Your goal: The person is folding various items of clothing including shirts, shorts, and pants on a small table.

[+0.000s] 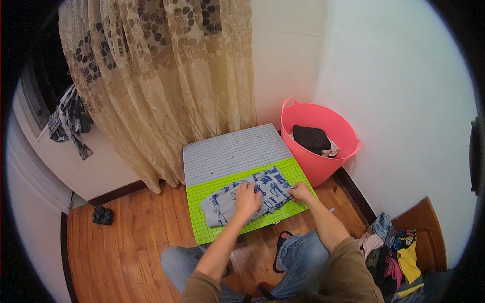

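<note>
A grey garment printed with blue vehicles (271,191) lies folded in a long flat shape on the green half of a studded building-brick table top (197,235). My left hand (248,200) rests on top of the cloth near its middle, thumb spread from the fingers. At the garment's right end, my right hand (300,192) pinches the edge between thumb and fingers. The undersides of both hands' fingers are partly hidden.
Beyond the table's right corner stands a pink tub (322,166) with a dark folded cloth (311,138) inside. Mixed clothes (394,253) are heaped at lower right beside a brown wooden panel (428,235). A patterned curtain (166,94) hangs behind the table. A small dark object (102,214) sits on the wooden floor.
</note>
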The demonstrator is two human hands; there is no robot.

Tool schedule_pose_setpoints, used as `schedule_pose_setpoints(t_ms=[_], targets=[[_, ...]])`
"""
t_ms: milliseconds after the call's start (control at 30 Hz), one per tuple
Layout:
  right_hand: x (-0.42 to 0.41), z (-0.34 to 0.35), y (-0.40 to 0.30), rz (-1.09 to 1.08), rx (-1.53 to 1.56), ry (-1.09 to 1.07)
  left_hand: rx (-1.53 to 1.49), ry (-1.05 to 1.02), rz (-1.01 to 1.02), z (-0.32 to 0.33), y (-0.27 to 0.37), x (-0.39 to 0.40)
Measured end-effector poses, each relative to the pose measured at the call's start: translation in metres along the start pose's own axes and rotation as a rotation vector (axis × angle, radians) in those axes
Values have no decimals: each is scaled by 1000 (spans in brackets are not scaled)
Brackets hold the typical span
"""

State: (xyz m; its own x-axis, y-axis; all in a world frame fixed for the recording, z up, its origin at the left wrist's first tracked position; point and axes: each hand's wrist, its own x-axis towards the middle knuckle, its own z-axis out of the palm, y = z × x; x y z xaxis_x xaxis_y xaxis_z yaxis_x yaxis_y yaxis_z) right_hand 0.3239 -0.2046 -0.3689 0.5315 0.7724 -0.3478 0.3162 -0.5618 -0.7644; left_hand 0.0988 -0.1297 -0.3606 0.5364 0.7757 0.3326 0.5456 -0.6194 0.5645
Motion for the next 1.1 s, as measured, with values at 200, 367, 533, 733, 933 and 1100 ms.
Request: schedule_pose_setpoints(t_ms=[200, 367, 533, 733, 933, 1100], targets=[[-3, -2, 7, -17, 134, 28, 249, -50, 53, -4, 3, -70], [4, 3, 11, -46, 0, -36, 303, 67, -116, -23, -12, -70], [8, 4, 20, -87, -44, -19, 276, 105, -328, -40, -41, -60], [12, 5, 28, -130, -44, 7, 199, 234, -349, -60, -49, -19], [4, 2, 12, -37, -46, -43, 532, 72, -271, -42, -31, -16], [2, 18, -1, -103, -187, 185, 367, 36, 45, 8, -1, -55]])
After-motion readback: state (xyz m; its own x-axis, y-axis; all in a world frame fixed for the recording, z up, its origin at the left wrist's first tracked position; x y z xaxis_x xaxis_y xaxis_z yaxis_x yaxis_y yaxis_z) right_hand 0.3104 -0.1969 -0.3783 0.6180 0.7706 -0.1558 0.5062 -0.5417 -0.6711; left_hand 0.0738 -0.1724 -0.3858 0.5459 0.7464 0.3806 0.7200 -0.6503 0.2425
